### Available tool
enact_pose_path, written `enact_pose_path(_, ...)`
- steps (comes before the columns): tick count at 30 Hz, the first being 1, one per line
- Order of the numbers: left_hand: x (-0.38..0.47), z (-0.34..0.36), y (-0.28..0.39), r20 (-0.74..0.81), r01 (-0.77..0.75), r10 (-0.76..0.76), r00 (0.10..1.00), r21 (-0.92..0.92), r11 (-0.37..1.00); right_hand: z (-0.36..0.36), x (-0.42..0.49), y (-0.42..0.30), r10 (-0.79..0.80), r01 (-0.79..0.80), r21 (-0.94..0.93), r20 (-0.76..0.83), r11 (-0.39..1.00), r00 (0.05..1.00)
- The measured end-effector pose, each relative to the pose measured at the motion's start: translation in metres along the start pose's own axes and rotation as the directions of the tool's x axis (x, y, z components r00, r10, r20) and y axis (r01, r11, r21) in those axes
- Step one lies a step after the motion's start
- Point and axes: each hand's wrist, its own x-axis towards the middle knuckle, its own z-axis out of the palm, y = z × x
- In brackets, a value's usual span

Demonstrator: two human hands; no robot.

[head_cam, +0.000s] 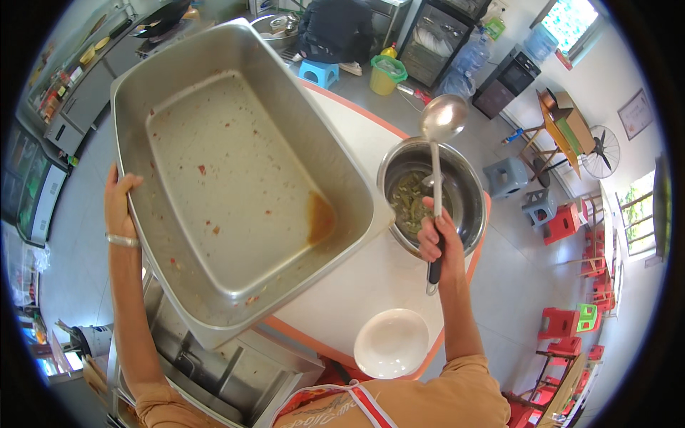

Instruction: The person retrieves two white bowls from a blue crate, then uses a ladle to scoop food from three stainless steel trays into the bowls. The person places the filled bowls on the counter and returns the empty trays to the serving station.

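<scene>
My left hand (121, 200) grips the left rim of a large rectangular stainless steel pan (214, 160). The pan is tilted, and a little brown liquid (321, 218) has pooled in its right corner among scattered red bits. In my right hand (443, 241) is a metal ladle (443, 119) with a black grip, its bowl pointing away from me. Beneath the ladle stands a round stainless steel pot (471, 214), holding green food pieces (409, 200) and a second utensil, partly hidden. The pan's right corner overlaps or touches the pot's rim; I cannot tell which.
A white bowl (392, 342) rests on the white table (321, 299) with an orange edge. To the lower left is a steel counter unit (251, 369). Beyond the table, a person in dark clothes (337, 32) sits near a blue stool (319, 74) and a lined yellow bin (386, 77).
</scene>
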Motion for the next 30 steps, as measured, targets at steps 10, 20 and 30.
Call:
enact_pose_path(10,0.077,0.092,-0.028,0.03,0.066,-0.062,0.998,-0.171,0.983,-0.149,-0.056,0.029,-0.182,0.157,-0.093,-0.532,0.983,0.827)
enact_pose_path(20,0.094,0.144,-0.085,0.008,0.222,-0.229,0.973,-0.28,0.934,-0.262,-0.102,0.051,-0.204,0.285,-0.009,-0.718,0.958,0.665)
enact_pose_path(30,0.117,0.162,-0.117,-0.002,0.107,-0.114,0.993,-0.341,0.934,-0.233,-0.065,0.053,-0.143,0.121,-0.081,-0.706,0.989,0.694)
